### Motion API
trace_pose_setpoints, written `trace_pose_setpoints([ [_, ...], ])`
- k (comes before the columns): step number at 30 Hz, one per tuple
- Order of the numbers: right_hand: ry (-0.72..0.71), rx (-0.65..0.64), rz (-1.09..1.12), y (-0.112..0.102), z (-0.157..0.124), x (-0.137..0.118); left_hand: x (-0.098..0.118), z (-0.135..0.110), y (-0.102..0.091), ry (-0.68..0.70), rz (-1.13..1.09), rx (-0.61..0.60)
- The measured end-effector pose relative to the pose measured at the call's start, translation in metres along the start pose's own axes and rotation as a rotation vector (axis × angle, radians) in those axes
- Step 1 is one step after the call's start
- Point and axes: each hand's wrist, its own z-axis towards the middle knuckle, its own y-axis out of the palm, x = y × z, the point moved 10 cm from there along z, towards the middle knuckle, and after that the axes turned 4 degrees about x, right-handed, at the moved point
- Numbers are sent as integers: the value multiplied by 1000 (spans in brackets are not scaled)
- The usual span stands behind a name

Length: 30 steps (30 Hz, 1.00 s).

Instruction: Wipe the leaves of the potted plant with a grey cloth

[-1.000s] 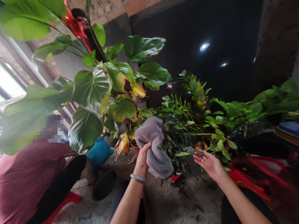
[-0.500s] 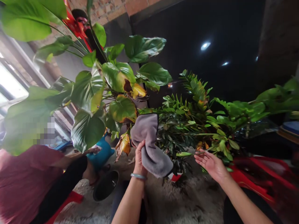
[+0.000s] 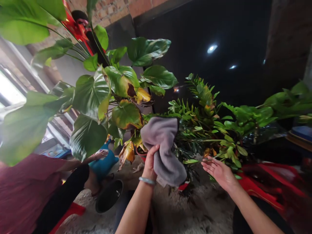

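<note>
My left hand (image 3: 150, 162) grips a grey cloth (image 3: 163, 146) and holds it up against the small-leaved plant (image 3: 200, 123) in front of me. A pale bracelet (image 3: 147, 180) sits on that wrist. My right hand (image 3: 219, 170) is open, palm up, just under the plant's lower leaves (image 3: 229, 151) on the right, fingertips near a thin stem. A big-leaved plant (image 3: 97, 94) with some yellow and brown leaves (image 3: 128, 151) stands to the left of the cloth.
A person in a dark red top (image 3: 26, 188) sits at the left, an arm reaching toward a teal pot (image 3: 103, 161). A black pot (image 3: 109, 195) lies on the pale rough floor (image 3: 195, 208). Something red (image 3: 263, 185) sits at the right. Dark wall behind.
My left hand has shifted the cloth slightly right and up against the small-leaved plant. The person at the left has leaned lower. My right hand has barely moved.
</note>
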Motion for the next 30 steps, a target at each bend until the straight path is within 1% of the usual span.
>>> trace_pose_setpoints([
  [1, 1, 2, 4, 1, 0, 1, 3, 5, 9, 25, -22, 18],
  [2, 3, 0, 7, 1, 0, 1, -2, 9, 14, 17, -22, 30],
  [3, 7, -6, 9, 2, 0, 1, -15, 10, 15, -12, 2, 31],
  [5, 25, -14, 4, 1, 1, 2, -55, 3, 8, -110, 110, -5],
  [7, 66, -11, -19, -3, 2, 3, -98, -13, -3, -226, 237, -119],
  [8, 83, -9, -30, -4, 2, 4, -114, -23, -5, -278, 288, -193],
  [9, 90, -11, -36, -5, 1, 4, -123, -31, -5, -313, 320, -260],
  [10, 86, -14, -37, -5, 1, 2, -124, -37, -1, -320, 327, -314],
  [11, 72, -16, -31, -5, 0, 1, -116, -37, 7, -296, 311, -340],
  [12, 52, -15, -21, -4, -1, -1, -102, -33, 16, -252, 277, -334],
  [13, 34, -10, -12, -3, -2, -3, -83, -25, 26, -193, 232, -302],
  [15, 16, 4, -6, -1, -4, -3, -45, -5, 44, -68, 134, -196],
  [16, 11, 8, -5, 0, -4, -2, -31, 5, 50, -16, 94, -136],
  [17, 7, 10, -4, 1, -4, -2, -22, 12, 54, 24, 66, -82],
  [18, 6, 14, -2, 2, -4, -1, -20, 17, 54, 50, 59, -36],
  [19, 8, 21, 0, 3, -4, 0, -25, 18, 50, 54, 79, -4],
  [20, 13, 28, 0, 3, -4, 1, -37, 17, 44, 32, 126, 3],
  [21, 17, 38, -3, 3, -4, 1, -54, 11, 36, -10, 198, -17],
  [22, 22, 51, -14, 3, -4, 2, -75, 3, 25, -75, 290, -50],
  [23, 25, 67, -40, 2, -5, 2, -96, -8, 15, -136, 363, -118],
  [24, 23, 87, -91, 0, -5, 1, -114, -19, 0, -186, 439, -158],
  [25, 19, 109, -162, -2, -6, 0, -128, -31, -17, -244, 488, -180],
  [26, 15, 132, -243, -5, -8, -1, -138, -42, -30, -288, 509, -220],
  [28, 14, 176, -390, -9, -12, -6, -144, -56, -53, -343, 525, -246],
  [30, 11, 187, -518, -10, -23, -13, -136, -60, -65, -369, 476, -246],
])
